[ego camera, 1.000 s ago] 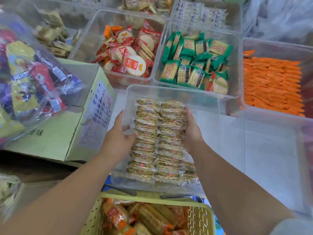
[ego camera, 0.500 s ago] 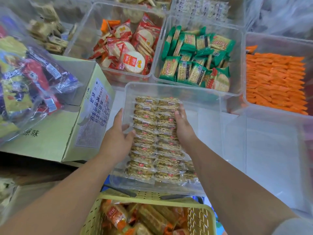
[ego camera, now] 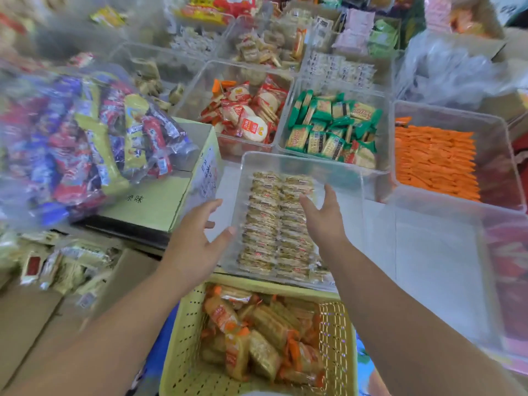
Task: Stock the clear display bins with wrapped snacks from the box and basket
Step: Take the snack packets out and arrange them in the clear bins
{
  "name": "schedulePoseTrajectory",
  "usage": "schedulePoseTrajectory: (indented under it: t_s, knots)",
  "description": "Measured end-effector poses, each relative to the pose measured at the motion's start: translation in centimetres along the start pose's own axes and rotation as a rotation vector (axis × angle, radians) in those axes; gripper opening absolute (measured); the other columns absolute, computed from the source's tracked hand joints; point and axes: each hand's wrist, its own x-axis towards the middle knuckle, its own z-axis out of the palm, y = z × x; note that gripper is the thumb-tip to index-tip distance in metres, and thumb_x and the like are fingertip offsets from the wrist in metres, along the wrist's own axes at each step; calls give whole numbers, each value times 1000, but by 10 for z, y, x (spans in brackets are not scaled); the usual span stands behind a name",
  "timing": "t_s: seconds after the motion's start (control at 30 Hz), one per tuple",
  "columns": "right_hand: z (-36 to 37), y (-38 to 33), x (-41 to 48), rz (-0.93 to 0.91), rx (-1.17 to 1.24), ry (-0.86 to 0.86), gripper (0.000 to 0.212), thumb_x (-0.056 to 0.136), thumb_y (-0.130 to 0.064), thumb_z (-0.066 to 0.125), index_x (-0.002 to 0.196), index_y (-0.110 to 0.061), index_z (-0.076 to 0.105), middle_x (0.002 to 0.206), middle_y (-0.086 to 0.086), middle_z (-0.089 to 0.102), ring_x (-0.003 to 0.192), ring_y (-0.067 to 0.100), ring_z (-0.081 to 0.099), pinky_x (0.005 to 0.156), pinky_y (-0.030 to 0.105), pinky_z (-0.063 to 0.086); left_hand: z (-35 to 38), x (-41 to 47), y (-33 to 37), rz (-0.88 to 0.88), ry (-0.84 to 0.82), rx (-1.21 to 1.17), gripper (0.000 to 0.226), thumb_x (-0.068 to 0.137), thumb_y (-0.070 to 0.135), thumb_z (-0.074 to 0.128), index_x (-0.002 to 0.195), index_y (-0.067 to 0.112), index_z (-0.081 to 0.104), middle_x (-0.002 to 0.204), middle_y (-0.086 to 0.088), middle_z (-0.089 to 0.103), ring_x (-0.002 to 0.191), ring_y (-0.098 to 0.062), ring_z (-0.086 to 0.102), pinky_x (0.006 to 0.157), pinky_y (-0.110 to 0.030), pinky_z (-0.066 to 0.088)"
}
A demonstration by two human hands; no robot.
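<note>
A clear bin (ego camera: 343,178) in front of me holds two neat rows of small yellow wrapped snacks (ego camera: 274,224). My left hand (ego camera: 194,238) hovers open just outside the bin's left wall, fingers spread. Over the bin's right half my right hand (ego camera: 323,218) is open too, lifted off the snacks and holding nothing. Below my arms stands a pale yellow perforated basket (ego camera: 183,350) with orange-and-tan wrapped snacks (ego camera: 257,332). A green cardboard box (ego camera: 160,201) sits left of the bin.
A big clear bag of mixed purple, red and yellow snacks (ego camera: 85,144) lies on the box. Behind are bins of red round crackers (ego camera: 245,115), green packets (ego camera: 331,127) and orange packets (ego camera: 434,158). An empty-looking clear bin (ego camera: 440,252) is at the right. Loose packets (ego camera: 65,267) lie at left.
Both hands have let go of the stacked snacks and pulled back, open; the rows now lie in the bin. My view has pulled back and shows more shelves behind.
</note>
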Motion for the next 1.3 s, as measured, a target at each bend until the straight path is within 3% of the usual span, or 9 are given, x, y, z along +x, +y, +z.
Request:
schedulePoseTrajectory:
  t_s: [0.17, 0.3, 0.43, 0.53, 0.7, 0.83, 1.03, 1.17, 1.3]
  knots:
    - [50, -36, -103, -434, -114, -159, 61, 93, -51, 61, 147, -29, 42, 147, -7, 42, 130, -8, 44, 101, 16, 42, -63, -117, -21, 98, 220, -41, 28, 86, 46, 64, 114, 47, 62, 111, 24, 63, 102, -3, 63, 86, -15, 47]
    - [112, -50, -187, -696, -284, -359, 46, 94, -40, 67, 136, -23, 59, 146, 0, 50, 139, 16, 41, 113, 26, 28, -120, -178, -73, 41, 350, 76, 30, 88, 46, 62, 114, 32, 67, 108, 27, 62, 99, 4, 57, 83, -10, 43]
    - [177, -52, -248, -846, -481, -593, 46, 93, -49, 63, 135, -31, 60, 150, -3, 42, 144, 15, 29, 117, 23, 17, -176, -206, -142, -186, 314, 260, 34, 92, 32, 75, 124, 24, 66, 115, 11, 62, 114, -15, 59, 96, -36, 51]
    - [228, -54, -278, -937, -619, -623, 49, 89, -55, 61, 129, -27, 65, 142, -2, 52, 141, 21, 33, 122, 34, 16, -216, -214, -185, -314, 186, 476, 51, 90, 45, 75, 133, 20, 64, 121, -5, 63, 119, -29, 58, 101, -42, 47]
    - [284, -51, -306, -898, -1236, -539, 67, 87, -77, 25, 123, -35, 62, 128, -12, 61, 133, 20, 43, 118, 53, 14, -284, -221, -239, -251, 33, 777, 67, 86, 70, 58, 138, 28, 61, 127, -1, 63, 122, -28, 57, 99, -42, 49]
    - [291, -55, -312, -750, -1412, -518, 74, 84, -81, 18, 126, -37, 59, 118, -12, 66, 122, 21, 52, 114, 49, 18, -324, -227, -278, -91, 2, 721, 88, 76, 80, 30, 126, 20, 70, 119, -3, 69, 114, -31, 62, 93, -45, 51]
    - [331, -66, -315, -557, -1506, -700, 41, 99, -49, 48, 133, -26, 54, 120, 3, 64, 116, 29, 59, 102, 46, 45, -315, -231, -297, 89, 138, 639, 60, 84, 59, 44, 90, 9, 78, 79, -3, 72, 74, -31, 68, 61, -37, 55]
    - [390, -44, -312, -420, -1366, -954, 52, 99, -20, 53, 150, -22, 42, 146, 10, 49, 130, 31, 51, 106, 45, 46, -316, -229, -303, 79, 121, 624, 57, 86, 59, 43, 88, 13, 77, 75, 0, 68, 71, -27, 65, 56, -37, 53]
    - [418, -13, -309, -348, -1521, -945, 55, 91, -15, 60, 144, -21, 46, 137, 12, 55, 123, 32, 56, 99, 41, 49, -317, -229, -305, 74, 107, 624, 56, 86, 59, 42, 87, 15, 77, 72, 2, 66, 68, -23, 63, 55, -35, 52]
